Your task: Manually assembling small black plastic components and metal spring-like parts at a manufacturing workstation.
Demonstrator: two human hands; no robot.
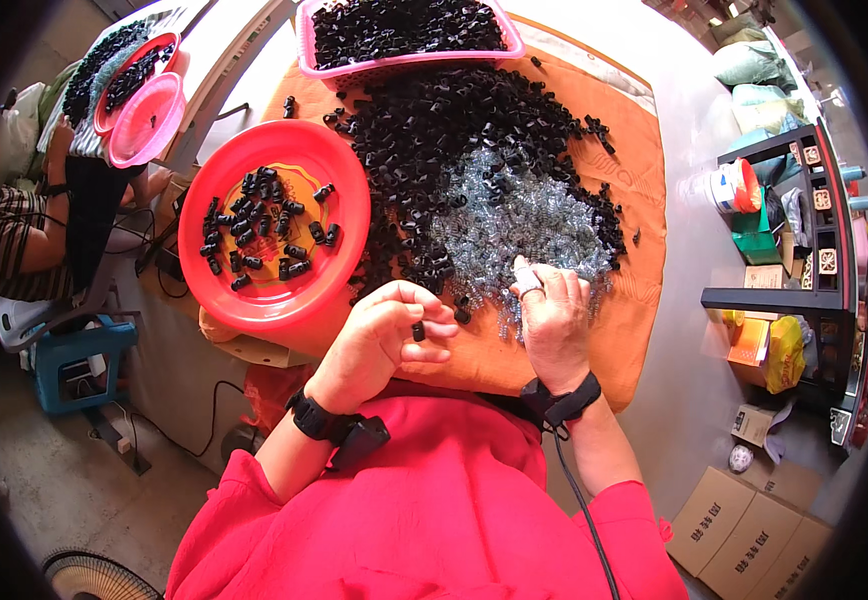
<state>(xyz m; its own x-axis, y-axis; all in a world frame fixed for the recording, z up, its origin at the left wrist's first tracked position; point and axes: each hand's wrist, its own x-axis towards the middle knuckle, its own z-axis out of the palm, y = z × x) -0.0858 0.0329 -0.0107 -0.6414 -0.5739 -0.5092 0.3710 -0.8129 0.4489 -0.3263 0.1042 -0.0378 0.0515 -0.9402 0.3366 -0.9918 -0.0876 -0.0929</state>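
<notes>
My left hand is half curled, palm up, in front of the orange cloth's near edge. It holds a small black plastic piece at its fingers. My right hand reaches down into the near side of a pile of clear, silvery coil springs. Its fingers are pressed together, a white wrap is round one of them, and what the tips pinch is hidden. Behind and left of the springs spreads a big heap of small black plastic pieces. A red plate on the left holds several black assembled pieces.
A pink basket full of black pieces stands at the far edge of the orange cloth. At far left a person in a striped top sits by a pink bowl. A dark shelf and cardboard boxes stand right.
</notes>
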